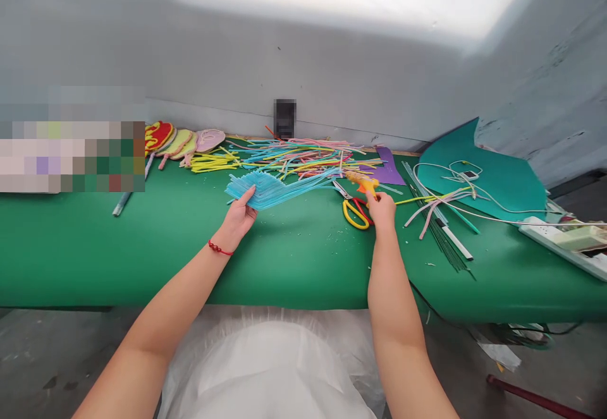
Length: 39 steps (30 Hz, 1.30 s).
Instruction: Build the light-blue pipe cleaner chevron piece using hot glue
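Observation:
My left hand pinches a flat, pointed blue pipe-cleaner piece between thumb and fingers. Long loose ends trail from that piece to the right, towards my other hand. A yellow-and-orange glue gun sits in the closed grip of my right hand; its front end points left. Just beside this hand, scissors with yellow and red handles lie on the table, partly hidden behind the fingers. Behind both hands spreads a heap of coloured pipe cleaners.
A green-covered table runs across the view. Finished-looking pipe-cleaner shapes rest at back left. A teal sheet, white cable, thin dark rods and a power strip are on the right. A purple sheet lies behind the scissors.

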### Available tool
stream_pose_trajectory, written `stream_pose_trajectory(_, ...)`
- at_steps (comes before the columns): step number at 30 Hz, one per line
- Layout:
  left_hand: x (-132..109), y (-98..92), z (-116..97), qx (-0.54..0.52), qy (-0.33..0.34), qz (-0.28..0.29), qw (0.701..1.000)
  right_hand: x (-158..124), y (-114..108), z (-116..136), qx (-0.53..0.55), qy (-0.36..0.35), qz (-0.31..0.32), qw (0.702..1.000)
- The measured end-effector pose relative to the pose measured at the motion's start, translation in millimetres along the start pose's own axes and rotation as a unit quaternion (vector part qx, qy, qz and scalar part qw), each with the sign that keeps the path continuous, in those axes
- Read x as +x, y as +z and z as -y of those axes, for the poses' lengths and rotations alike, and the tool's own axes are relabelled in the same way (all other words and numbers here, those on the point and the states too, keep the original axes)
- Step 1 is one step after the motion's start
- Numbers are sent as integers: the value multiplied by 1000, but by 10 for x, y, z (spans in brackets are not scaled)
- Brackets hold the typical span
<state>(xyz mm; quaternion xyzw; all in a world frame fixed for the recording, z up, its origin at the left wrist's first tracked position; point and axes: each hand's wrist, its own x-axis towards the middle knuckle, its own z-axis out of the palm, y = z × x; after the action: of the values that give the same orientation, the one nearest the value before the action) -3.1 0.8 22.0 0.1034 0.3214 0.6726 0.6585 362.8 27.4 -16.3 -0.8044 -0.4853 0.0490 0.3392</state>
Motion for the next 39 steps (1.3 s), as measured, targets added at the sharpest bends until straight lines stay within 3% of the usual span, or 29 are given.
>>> stream_pose_trajectory(5,11,-20,36,28,-3,1,1000,62,-87,-215,-28,90,-72,993)
stream_pose_trajectory(12,-7,-81,247,136,-66,-40,988,29,-72,-183,-62,137,-24,988)
stream_pose_trajectory(17,-79,-84,346,184,-95,29,978,38,-60,-198,-59,128,-24,990)
stream_pose_trajectory(19,-90,-89,340,219,-63,52,972,42,-51,-220,-50,125,-28,991)
stream_pose_trajectory(22,-84,-109,268,300,72,20,951,33,-44,-235,-49,134,-66,988)
stream_pose_trajectory(25,-88,-125,155,417,257,-18,872,1,-61,-198,-59,140,-108,982)
stream_pose_trajectory(28,-108,-123,100,555,371,68,742,-45,-83,-89,-59,123,-122,983)
stream_pose_trajectory(31,-119,-129,176,682,349,215,605,-116,-70,99,-56,58,-124,989)
stream_pose_trajectory(34,-120,-169,331,775,310,276,477,-245,-3,355,-55,-65,-95,992)
stream_pose_trajectory(36,-120,-205,424,814,287,286,416,-381,69,550,-56,-146,-69,985)
stream_pose_trajectory(39,-116,-249,506,849,250,287,367,-645,213,829,-56,-251,-19,966)
